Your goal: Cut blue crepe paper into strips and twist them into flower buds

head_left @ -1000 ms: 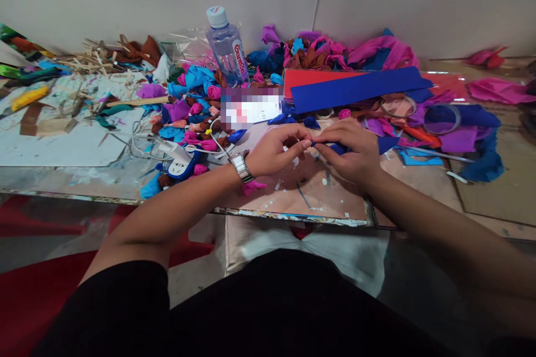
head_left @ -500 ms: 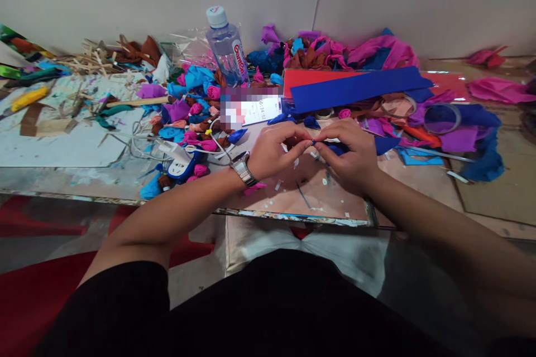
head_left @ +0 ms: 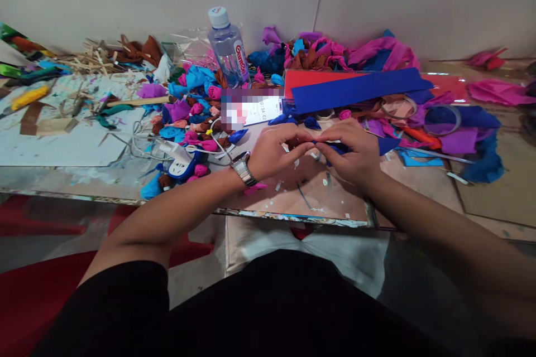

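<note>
A strip of dark blue crepe paper (head_left: 388, 145) trails out to the right from under my right hand (head_left: 354, 150). That hand pinches the paper between thumb and fingertips. Fingertip to fingertip with it, my left hand (head_left: 278, 149) is closed in a pinch on the same blue paper, a watch on its wrist. Most of the held paper is hidden by my fingers. Just beyond my hands lie small blue paper pieces (head_left: 285, 119) and a lit phone (head_left: 262, 110). Behind them a long flat blue paper strip (head_left: 360, 89) rests on a red sheet (head_left: 318, 77).
A water bottle (head_left: 228, 47) stands at the back, among crumpled coloured paper and paper flowers. At left are a power strip (head_left: 184, 166) with a white cable, thin wood sticks (head_left: 96, 58) and a yellow-handled tool (head_left: 30, 98). Tape rolls (head_left: 443, 120) lie at right.
My fingertips have shifted slightly against each other over the blue paper, the right fingers closing in a little more. Everything else stays in place, apart from a slight camera shift.
</note>
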`<state>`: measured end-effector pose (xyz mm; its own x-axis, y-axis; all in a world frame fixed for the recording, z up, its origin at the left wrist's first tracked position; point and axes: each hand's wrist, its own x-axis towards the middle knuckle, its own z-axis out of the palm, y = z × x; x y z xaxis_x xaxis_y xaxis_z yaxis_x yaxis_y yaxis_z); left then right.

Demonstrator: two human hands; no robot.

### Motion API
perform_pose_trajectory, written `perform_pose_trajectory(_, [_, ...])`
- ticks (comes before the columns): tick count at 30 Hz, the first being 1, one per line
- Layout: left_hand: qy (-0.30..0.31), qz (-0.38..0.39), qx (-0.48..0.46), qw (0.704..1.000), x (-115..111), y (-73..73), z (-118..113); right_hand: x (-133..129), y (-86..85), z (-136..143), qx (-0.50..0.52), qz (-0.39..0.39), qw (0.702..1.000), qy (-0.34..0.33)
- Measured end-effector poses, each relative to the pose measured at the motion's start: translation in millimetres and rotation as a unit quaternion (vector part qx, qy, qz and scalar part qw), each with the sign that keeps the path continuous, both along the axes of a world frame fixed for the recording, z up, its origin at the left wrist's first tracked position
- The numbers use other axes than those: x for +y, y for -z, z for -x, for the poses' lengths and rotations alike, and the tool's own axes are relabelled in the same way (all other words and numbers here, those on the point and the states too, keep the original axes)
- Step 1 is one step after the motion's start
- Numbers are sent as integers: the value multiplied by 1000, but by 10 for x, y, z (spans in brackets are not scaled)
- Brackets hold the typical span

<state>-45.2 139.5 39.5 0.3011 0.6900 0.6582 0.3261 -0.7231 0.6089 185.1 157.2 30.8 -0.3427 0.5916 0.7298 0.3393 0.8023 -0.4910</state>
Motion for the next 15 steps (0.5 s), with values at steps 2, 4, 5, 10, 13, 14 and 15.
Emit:
perform_pose_trajectory(2, [1, -9, 0, 1000, -2, -7, -2, -1, -1, -8, 3, 1, 1000, -1])
perform_pose_trajectory(4, [0, -8, -1, 1000, -3, -13, -2, -6, -9, -9, 5, 5, 1000, 3])
perform_pose_trajectory(5, [1, -1, -4, 1000, -3, -14, 0, -10, -16, -8, 6, 9, 1000, 6])
perform_pose_trajectory(10, [37, 87, -37, 995, 8, -22, 10, -17, -34, -5, 8, 8, 1000, 8])
perform_pose_trajectory(13, [60, 110, -44, 991, 19, -28, 15, -13, -21, -10, 7, 11, 1000, 11])
perform_pose_trajectory(14, [63, 107, -44, 991, 24, -28, 17, -12, -17, -11, 9, 12, 1000, 12])
perform_pose_trajectory(15, [64, 101, -46, 992, 28, -27, 19, -12, -15, -11, 12, 11, 1000, 11])
